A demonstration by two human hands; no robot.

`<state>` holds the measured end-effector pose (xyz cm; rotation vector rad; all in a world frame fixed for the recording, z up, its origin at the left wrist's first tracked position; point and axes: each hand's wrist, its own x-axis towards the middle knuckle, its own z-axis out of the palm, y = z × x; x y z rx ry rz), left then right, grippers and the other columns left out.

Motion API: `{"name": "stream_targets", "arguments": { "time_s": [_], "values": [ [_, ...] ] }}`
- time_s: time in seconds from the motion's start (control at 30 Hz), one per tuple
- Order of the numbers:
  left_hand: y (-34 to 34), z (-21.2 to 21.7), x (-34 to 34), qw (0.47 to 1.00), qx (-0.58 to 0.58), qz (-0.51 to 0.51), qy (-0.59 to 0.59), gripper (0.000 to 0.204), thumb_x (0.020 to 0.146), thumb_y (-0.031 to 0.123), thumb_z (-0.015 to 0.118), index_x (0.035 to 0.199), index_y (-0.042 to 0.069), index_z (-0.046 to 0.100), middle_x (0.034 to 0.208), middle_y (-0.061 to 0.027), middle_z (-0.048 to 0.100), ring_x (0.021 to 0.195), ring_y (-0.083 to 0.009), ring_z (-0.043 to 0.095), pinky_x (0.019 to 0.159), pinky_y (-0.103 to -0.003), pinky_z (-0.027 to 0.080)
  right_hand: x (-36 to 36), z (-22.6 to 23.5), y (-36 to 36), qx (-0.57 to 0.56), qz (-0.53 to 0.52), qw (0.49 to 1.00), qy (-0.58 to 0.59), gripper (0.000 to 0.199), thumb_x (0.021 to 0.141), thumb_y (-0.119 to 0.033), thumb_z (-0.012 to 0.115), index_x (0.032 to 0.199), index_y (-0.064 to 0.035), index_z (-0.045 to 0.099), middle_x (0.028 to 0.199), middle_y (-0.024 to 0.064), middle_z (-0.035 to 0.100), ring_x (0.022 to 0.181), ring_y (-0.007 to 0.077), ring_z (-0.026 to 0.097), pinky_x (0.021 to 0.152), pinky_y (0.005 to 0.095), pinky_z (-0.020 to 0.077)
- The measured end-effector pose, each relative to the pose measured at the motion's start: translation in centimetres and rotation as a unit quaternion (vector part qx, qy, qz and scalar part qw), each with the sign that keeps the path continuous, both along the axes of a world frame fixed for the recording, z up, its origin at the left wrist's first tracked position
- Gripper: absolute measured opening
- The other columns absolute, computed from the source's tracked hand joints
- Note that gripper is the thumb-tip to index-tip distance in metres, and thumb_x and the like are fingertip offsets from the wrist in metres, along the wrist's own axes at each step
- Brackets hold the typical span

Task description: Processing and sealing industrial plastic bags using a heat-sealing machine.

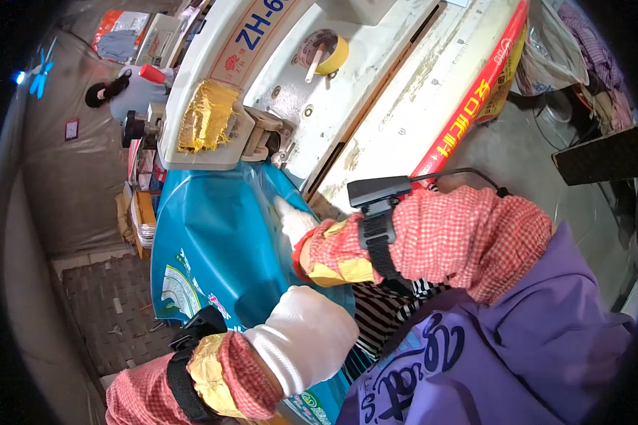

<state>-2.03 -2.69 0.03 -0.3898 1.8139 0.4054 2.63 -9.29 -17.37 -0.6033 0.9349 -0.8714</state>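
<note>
A large teal plastic bag [220,241] with printed patches hangs in folds from under the head of a white sewing machine [223,106]. My right hand [294,218], in a white glove, is closed on the bag just below the presser foot [280,152]; its fingertips are partly hidden by the plastic. Lower down, my left hand [306,333], also white-gloved, is curled into a fist at the bag's near edge, gripping it; its fingers are mostly turned away from view. Both forearms wear red checked sleeves with yellow tape and black straps.
A yellow tape roll [332,55] with a stick in it lies on the machine bed. A red and yellow printed strip [468,99] edges the worktable [404,106]. Another person [131,92] is at the far left. A dark board [599,156] and bagged cloth [553,49] are on the right.
</note>
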Motion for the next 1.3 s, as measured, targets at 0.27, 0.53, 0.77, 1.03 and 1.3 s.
{"name": "stream_targets", "arguments": {
  "time_s": [0.27,0.53,0.77,1.03,1.3],
  "values": [
    [0.4,-1.3,1.6,0.997,-0.014,0.027,0.076,0.026,0.078,0.028,0.052,0.063,0.011,0.065,0.06,-0.0065,0.059,0.058,-0.0261,0.06,0.052,-0.037,0.047,-4.5,0.3,3.5,-0.593,0.306,0.728,0.157,0.037,0.069,-0.041,0.06,0.075,-0.005,0.062,0.072,0.0137,0.061,0.062,0.032,0.059,0.057,0.0415,0.0463],
    [0.4,-0.8,2.8,0.98,-0.049,0.013,0.191,0.034,0.078,0.03,0.053,0.054,0.008,0.06,0.054,-0.0074,0.057,0.051,-0.0263,0.057,0.049,-0.035,0.042,-4.4,2.0,0.9,-0.534,0.047,0.795,0.283,0.018,0.072,-0.015,0.053,0.082,-0.002,0.059,0.073,0.014,0.057,0.068,0.0244,0.059,0.064,0.0356,0.049],
    [0.6,-0.7,2.3,0.984,-0.047,0.01,0.173,0.036,0.08,0.032,0.052,0.056,0.007,0.061,0.056,-0.0088,0.058,0.054,-0.0277,0.058,0.051,-0.037,0.044,-10.0,5.4,-0.6,-0.232,0.229,0.871,0.369,0.055,0.076,-0.034,0.059,0.113,0.0053,0.047,0.088,0.0254,0.061,0.083,0.0358,0.062,0.074,0.0422,0.0483],
    [0.3,0.6,2.9,0.988,-0.068,0.135,-0.007,0.045,0.082,0.041,0.05,0.058,0.004,0.062,0.056,-0.0137,0.057,0.057,-0.0317,0.058,0.054,-0.039,0.047,-7.5,1.9,-0.9,-0.297,0.23,0.802,0.464,0.052,0.076,-0.019,0.053,0.121,0.0052,0.042,0.083,0.0234,0.061,0.079,0.0381,0.061,0.068,0.0428,0.0486],
    [1.8,-0.8,5.1,0.986,-0.007,0.163,0.025,0.053,0.083,0.047,0.045,0.059,0.003,0.062,0.058,-0.0153,0.057,0.059,-0.0339,0.058,0.057,-0.04,0.047,-7.6,3.8,0.5,-0.202,0.197,0.894,0.348,0.052,0.075,-0.023,0.055,0.122,-0.0013,0.045,0.085,0.0212,0.062,0.083,0.0355,0.061,0.073,0.0397,0.0481]
  ]
}}
